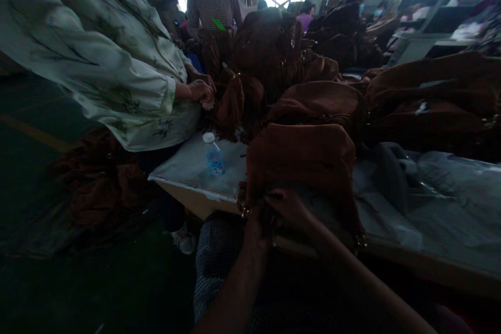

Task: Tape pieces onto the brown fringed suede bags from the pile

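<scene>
A brown bag [301, 151] of soft, suede-like cloth lies at the table's near edge, its lower side hanging toward me. Metal clasps show at its lower left and lower right corners. My left hand [259, 224] is closed on the bag's lower left part, its fingertips in shadow. Close beside it, my right hand [288, 204] is at the bag's lower edge with fingers bent and pressed together. Whatever small part those fingers pinch is too dark to make out.
A clear bottle [213, 155] with a white cap stands on the table [183, 167]. A co-worker in a patterned shirt [129, 78] handles brown cloth at left. More brown bags [317, 99] pile up behind; a dark grey object [391, 172] and clear plastic [462, 182] lie right. Brown pieces [97, 182] cover the floor.
</scene>
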The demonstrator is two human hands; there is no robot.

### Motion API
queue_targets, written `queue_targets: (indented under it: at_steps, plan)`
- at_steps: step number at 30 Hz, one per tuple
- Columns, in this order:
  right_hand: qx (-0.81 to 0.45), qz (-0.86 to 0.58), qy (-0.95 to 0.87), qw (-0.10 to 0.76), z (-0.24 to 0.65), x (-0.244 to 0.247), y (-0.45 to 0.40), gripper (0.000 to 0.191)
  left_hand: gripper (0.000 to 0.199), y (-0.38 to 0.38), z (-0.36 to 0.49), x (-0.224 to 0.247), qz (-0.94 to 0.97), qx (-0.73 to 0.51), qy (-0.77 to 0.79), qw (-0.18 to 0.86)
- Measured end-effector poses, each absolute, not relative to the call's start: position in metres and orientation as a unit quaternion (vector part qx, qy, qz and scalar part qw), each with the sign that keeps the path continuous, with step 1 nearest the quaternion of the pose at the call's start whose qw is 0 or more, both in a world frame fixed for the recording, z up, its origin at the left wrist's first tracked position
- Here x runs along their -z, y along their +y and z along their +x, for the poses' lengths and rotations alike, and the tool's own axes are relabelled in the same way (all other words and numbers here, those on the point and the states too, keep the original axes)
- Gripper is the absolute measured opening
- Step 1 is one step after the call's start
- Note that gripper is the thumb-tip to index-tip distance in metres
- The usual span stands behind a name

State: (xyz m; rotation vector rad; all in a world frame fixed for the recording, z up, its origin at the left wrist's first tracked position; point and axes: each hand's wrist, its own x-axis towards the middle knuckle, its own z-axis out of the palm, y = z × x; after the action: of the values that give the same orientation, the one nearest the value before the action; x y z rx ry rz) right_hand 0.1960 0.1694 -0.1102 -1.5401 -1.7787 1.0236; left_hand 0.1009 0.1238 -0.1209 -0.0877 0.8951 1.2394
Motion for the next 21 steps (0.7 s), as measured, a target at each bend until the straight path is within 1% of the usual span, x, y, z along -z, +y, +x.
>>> queue_targets:
  at_steps: [2,9,14,17,21]
  plan:
    - [-0.365,-0.581,-0.669,0.284,0.196,0.112,0.171,0.02,0.011,0.124,0.1,0.122,-0.041,-0.563,0.399,0.723]
    - [-0.292,-0.571,-0.693,0.33,0.188,0.117,0.159,0.024,0.01,0.123,0.1,0.125,-0.037,-0.579,0.367,0.727]
    - [-0.37,-0.565,-0.648,0.352,0.191,0.114,0.154,0.018,0.008,0.124,0.103,0.127,-0.057,-0.574,0.408,0.708]
    - [-0.37,-0.571,-0.637,0.363,0.191,0.116,0.157,0.016,0.009,0.123,0.102,0.128,-0.059,-0.577,0.395,0.712]
    - [-0.375,-0.575,-0.629,0.365,0.188,0.121,0.159,0.02,0.01,0.121,0.1,0.13,-0.056,-0.581,0.388,0.714]
